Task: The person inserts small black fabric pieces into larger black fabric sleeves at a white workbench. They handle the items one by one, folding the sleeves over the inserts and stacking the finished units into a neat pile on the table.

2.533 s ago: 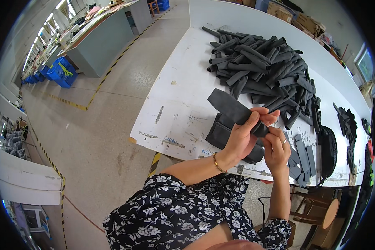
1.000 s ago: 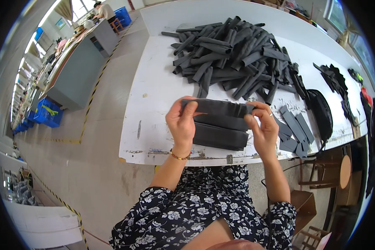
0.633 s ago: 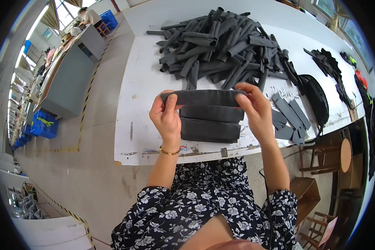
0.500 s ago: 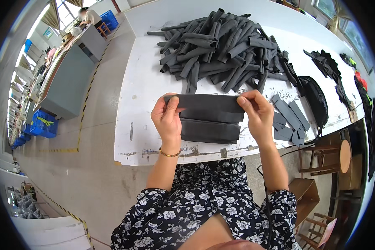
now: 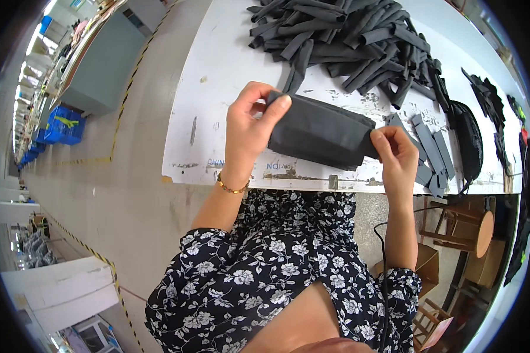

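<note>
From the head camera, the left hand point(image 5: 250, 126) pinches one end of a folded dark grey fabric piece point(image 5: 319, 132) with thumb and fingers closed on it, and the right hand point(image 5: 396, 154) grips the other end, so the piece hangs stretched between both hands just above the near edge of the white table point(image 5: 218, 88). Farther back on the table lies a heap of grey fabric strips point(image 5: 350, 41), with a few flat grey strips point(image 5: 433, 153) and a black bag point(image 5: 470, 144) to the right of the right hand.
</note>
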